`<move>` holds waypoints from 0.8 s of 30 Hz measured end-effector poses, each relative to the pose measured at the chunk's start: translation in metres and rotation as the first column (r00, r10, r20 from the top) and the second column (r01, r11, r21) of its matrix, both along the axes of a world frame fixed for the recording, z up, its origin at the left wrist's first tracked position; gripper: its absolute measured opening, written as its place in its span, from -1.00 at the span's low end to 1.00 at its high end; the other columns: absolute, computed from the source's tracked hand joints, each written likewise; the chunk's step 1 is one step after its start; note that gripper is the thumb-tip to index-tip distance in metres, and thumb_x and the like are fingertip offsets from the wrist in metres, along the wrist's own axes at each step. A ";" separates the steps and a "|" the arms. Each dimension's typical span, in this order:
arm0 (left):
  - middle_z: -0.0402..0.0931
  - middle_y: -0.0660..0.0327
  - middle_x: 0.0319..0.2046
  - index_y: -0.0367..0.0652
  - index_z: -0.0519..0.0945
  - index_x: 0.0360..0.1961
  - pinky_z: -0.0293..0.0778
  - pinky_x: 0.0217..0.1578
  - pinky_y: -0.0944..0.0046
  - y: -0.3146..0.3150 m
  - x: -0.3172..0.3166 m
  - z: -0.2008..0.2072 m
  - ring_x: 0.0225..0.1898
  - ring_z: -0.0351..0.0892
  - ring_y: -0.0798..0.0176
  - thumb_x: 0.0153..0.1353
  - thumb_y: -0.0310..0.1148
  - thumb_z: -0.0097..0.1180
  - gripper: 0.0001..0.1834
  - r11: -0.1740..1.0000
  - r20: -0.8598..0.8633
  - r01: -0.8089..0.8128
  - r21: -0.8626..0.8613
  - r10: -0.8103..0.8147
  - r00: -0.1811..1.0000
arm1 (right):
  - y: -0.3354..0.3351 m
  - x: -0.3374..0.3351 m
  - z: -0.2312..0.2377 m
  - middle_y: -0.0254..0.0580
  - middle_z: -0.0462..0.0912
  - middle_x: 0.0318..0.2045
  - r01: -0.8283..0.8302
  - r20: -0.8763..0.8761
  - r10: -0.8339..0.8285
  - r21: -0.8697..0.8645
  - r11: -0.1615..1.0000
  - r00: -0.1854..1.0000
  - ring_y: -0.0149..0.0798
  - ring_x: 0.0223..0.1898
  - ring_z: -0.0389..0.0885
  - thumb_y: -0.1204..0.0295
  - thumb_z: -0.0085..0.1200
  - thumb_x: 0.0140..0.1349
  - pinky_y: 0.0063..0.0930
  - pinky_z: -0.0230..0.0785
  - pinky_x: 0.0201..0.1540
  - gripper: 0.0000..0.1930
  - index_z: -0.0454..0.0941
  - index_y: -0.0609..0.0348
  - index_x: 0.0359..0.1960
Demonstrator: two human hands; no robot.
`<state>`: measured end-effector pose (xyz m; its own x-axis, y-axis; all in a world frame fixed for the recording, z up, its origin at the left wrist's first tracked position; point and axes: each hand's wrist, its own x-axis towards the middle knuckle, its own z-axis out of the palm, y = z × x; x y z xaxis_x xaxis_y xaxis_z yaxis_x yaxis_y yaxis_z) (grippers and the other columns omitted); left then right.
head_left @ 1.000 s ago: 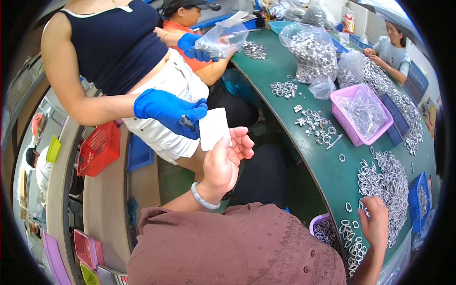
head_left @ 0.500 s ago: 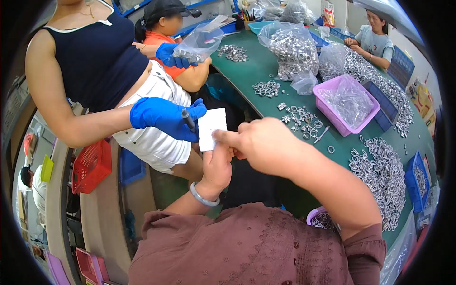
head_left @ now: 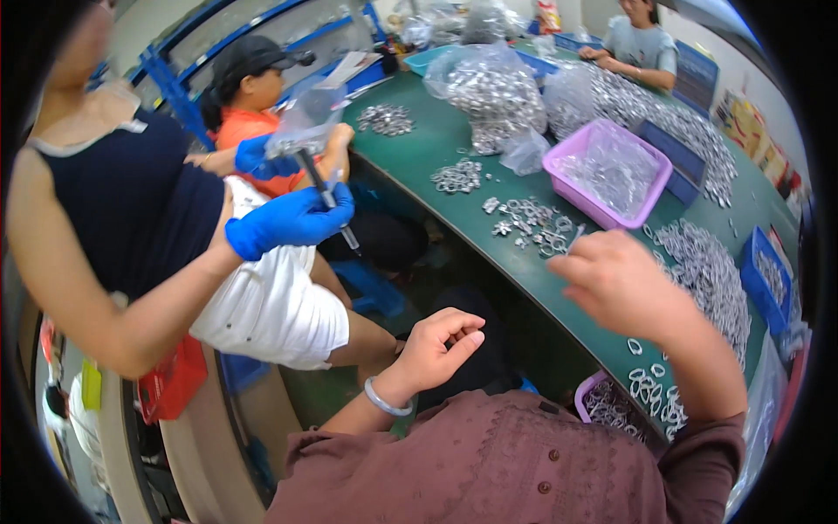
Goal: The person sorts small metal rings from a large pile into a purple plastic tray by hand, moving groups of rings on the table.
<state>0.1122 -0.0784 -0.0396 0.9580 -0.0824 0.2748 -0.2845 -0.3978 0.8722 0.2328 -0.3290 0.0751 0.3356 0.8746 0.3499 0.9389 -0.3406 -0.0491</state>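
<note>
My left hand, with a pale bangle at its wrist, is held over my lap. Its fingers are loosely bent, apart from the thumb, with nothing seen between them. Over the table edge is my right hand, blurred, its fingers bent down and partly hidden. Close to its fingertips lies a thin silvery tool, beside a small group of metal rings and fittings. To my left, a co-worker's blue-gloved hand has a dark pen; the other gloved hand holds a clear plastic bag with metal parts.
On the green table stand a pink basket lined with plastic and a bulging bag of metal parts. A heap of metal links lies at right, near a blue tray. Two seated people work around the table.
The white slip my hands held and pointed at is no longer seen in them. My right hand has moved right over the table. The co-worker's gloved hand with the pen has drawn away.
</note>
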 end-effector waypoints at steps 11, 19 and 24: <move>0.51 -0.04 -0.10 -0.30 0.58 -0.06 0.46 -0.03 0.15 -0.051 0.057 -0.019 -0.06 0.53 -0.09 0.07 -0.42 0.25 -0.63 0.842 0.019 0.298 0.450 -0.343 0.939 | -0.200 -0.056 -0.009 -0.04 0.56 -0.38 0.664 -0.334 -0.620 0.026 0.747 0.710 0.03 -0.31 0.57 0.55 0.12 0.12 -0.23 0.43 -0.24 -0.86 0.54 0.27 -0.27; 0.46 0.00 -0.12 -0.26 0.53 0.02 0.43 -0.06 0.09 -0.147 0.107 -0.028 -0.11 0.47 -0.07 0.06 -0.45 0.26 -0.56 0.686 0.146 0.475 0.551 -0.640 0.755 | -0.197 -0.099 -0.118 -0.10 0.51 -0.34 0.742 -0.390 -0.725 -0.137 0.656 0.568 0.02 -0.21 0.56 0.48 0.18 0.05 -0.15 0.44 -0.16 -0.83 0.57 0.17 -0.29; 0.44 0.03 -0.16 -0.27 0.54 0.01 0.40 -0.12 0.09 -0.185 0.123 -0.040 -0.15 0.44 -0.05 0.05 -0.46 0.26 -0.55 0.672 0.184 0.469 0.573 -0.663 0.726 | -0.188 -0.091 -0.138 -0.10 0.50 -0.31 0.752 -0.341 -0.699 0.039 0.658 0.629 0.01 -0.23 0.54 0.45 0.21 0.05 -0.16 0.42 -0.15 -0.81 0.56 0.19 -0.29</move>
<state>0.2354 -0.2637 -0.0792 0.5186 -0.7810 0.3480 -0.8319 -0.3670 0.4161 0.1414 -0.5166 -0.0628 0.9378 0.2428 0.2480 0.3247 -0.8662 -0.3798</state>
